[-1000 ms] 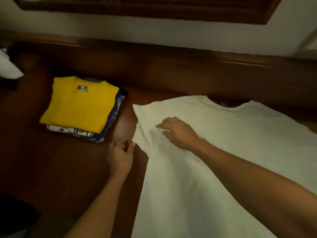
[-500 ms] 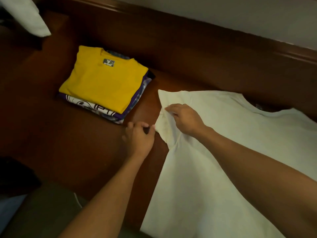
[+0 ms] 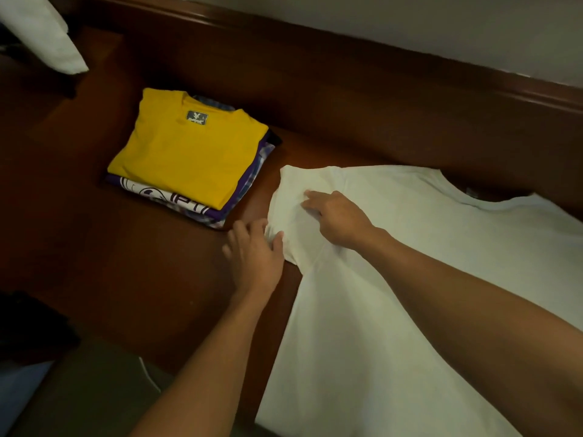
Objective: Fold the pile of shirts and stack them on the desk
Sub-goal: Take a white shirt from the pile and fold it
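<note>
Head view: white shirt [image 3: 347, 342] lies flat on the desk [image 3: 126, 263], just right of the folded stack [image 3: 189, 159], long axis running wall to person. Its sleeve [image 3: 293, 190] points toward the stack. The left hand [image 3: 252, 257], which is nearer, pinches the sleeve hem. The right hand [image 3: 339, 217], fingers extended, presses the sleeve flat.

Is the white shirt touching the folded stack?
Apart. The head view shows bare desk between the white shirt and the folded stack.
</note>
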The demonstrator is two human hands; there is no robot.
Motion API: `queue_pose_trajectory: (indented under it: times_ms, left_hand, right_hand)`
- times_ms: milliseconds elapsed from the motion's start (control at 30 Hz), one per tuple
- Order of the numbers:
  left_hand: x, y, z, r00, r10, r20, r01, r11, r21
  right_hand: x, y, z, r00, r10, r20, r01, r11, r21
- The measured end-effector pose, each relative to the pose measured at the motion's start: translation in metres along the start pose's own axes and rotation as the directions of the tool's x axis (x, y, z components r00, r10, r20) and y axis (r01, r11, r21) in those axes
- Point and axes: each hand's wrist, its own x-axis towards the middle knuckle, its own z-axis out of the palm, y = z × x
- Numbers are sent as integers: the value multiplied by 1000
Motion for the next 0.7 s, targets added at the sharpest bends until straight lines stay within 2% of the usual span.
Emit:
queue_pose_trajectory:
  times_ms: [100,200,300,400,467,567,633,700]
  left_hand:
    - [10,5,3,999,37,33,-42,987,155]
    - [8,-2,6,994,96,59,-110,941,321]
    - [12,-7,8,974,205,94,-224,923,312]
    - [21,-7,10,927,304,218,-365,866,343]
    - [25,-6,7,941,257,221,-323,876,359]
    - [17,-6,2,960,204,190,-260,901,347]
    - [0,-8,-2,955,241,174,-282,920,272]
    - [-29,-14,-5,915,363,174,-394,895,207]
  right_hand:
    - [1,-1,-4,998,-35,-46,33,998,-48]
    - [3,3,-7,1000,-22,-18,20,994,-112]
    - [5,14,-12,996,59,-66,-66,992,-110]
    - [4,22,-15,999,50,-21,-52,994,-96]
    - [-6,26,-18,997,41,-64,-42,999,-13]
    - [-40,38,-22,968,156,-194,-130,981,143]
    - [-80,54,-15,934,253,-253,-191,951,245]
    - [-132,70,0,892,335,-304,-233,916,326]
